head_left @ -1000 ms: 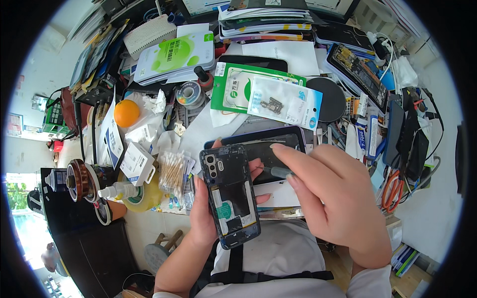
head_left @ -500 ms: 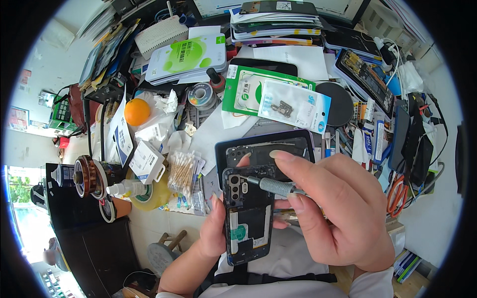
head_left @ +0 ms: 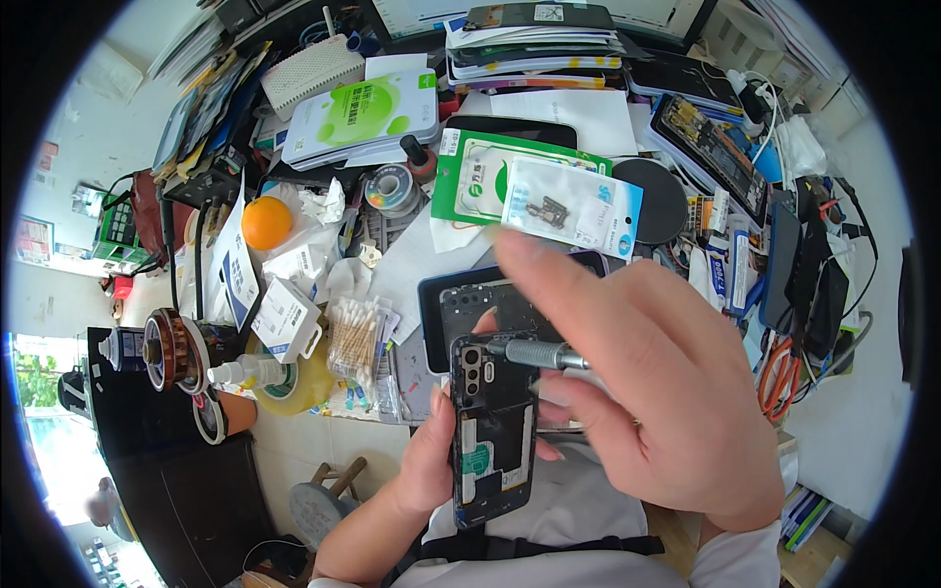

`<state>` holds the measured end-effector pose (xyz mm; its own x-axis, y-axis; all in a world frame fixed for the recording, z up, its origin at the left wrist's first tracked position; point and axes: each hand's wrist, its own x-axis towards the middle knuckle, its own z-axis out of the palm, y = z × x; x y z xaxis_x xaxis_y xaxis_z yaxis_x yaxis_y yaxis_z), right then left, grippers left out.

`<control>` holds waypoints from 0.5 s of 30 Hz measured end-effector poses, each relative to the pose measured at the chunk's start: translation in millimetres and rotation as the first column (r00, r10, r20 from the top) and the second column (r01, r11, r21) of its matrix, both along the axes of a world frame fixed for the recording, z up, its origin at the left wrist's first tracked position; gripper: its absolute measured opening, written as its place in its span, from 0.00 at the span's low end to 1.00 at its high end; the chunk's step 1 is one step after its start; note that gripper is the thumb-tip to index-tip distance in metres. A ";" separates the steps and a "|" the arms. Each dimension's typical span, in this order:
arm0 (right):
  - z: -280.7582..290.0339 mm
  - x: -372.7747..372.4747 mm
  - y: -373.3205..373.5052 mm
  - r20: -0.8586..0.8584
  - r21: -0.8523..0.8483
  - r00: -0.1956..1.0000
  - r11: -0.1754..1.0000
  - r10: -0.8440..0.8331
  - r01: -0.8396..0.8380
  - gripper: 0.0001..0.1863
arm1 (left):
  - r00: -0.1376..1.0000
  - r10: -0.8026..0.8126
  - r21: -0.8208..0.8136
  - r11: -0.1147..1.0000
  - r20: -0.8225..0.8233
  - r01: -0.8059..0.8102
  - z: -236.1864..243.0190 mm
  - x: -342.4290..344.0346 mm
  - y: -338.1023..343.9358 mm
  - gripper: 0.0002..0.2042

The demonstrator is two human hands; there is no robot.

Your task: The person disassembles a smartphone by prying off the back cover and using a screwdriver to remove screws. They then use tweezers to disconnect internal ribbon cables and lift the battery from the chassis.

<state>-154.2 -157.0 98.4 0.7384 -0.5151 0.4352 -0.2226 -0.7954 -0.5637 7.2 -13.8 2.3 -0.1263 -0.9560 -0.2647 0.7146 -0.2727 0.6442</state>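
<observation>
An opened phone (head_left: pixel 498 412) stands tilted in my left hand (head_left: pixel 429 459), which grips it along both edges. Its back is off, so the camera lenses, black inner cover and a pale-edged battery area show. My right hand (head_left: pixel 676 402) holds a grey knurled screwdriver (head_left: pixel 544 355) nearly level, its tip at the phone's upper part beside the cameras. The raised index finger is blurred by motion. Whether the tip touches a screw is too small to tell. Just behind the phone, a dark phone-shaped panel (head_left: pixel 456 306) lies on a larger blue-edged device (head_left: pixel 428 328).
Cotton swabs (head_left: pixel 355 341), a white box (head_left: pixel 286 318), a dropper bottle (head_left: pixel 245 372) and an orange (head_left: pixel 267 223) crowd the left. Green and clear part packets (head_left: pixel 569 211) lie beyond the phone. A black round pad (head_left: pixel 649 201) and orange-handled tool (head_left: pixel 780 377) are at right.
My right index finger has lifted and swung away from the screwdriver's end, and the hand has opened somewhat around it. The phone has shifted slightly right, with the screwdriver still at its upper part.
</observation>
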 end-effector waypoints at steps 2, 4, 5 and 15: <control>3.9 -2.5 1.6 -0.083 -0.003 0.996 1.000 -0.016 0.016 0.32 | 1.000 -0.013 0.000 1.000 -0.014 0.013 -0.1 0.1 1.3 0.44; 3.3 -3.6 0.6 -0.125 0.006 0.992 1.000 0.006 -0.006 0.35 | 1.000 -0.018 0.001 1.000 -0.015 0.018 -0.2 0.5 2.1 0.44; 3.6 -4.5 1.7 -0.104 0.006 0.995 1.000 0.008 -0.008 0.35 | 1.000 -0.019 0.003 1.000 -0.012 0.019 -0.5 0.5 2.0 0.43; -1.6 -9.4 -1.2 -0.101 -0.060 0.994 0.997 0.036 -0.042 0.28 | 0.999 -0.029 0.030 0.999 -0.022 0.030 0.0 -2.3 3.2 0.42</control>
<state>-163.6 -158.1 96.9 0.7986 -0.4597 0.3885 -0.2437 -0.8371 -0.4898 4.9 -10.6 2.3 -0.1600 -0.9433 -0.2908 0.7196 -0.3131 0.6198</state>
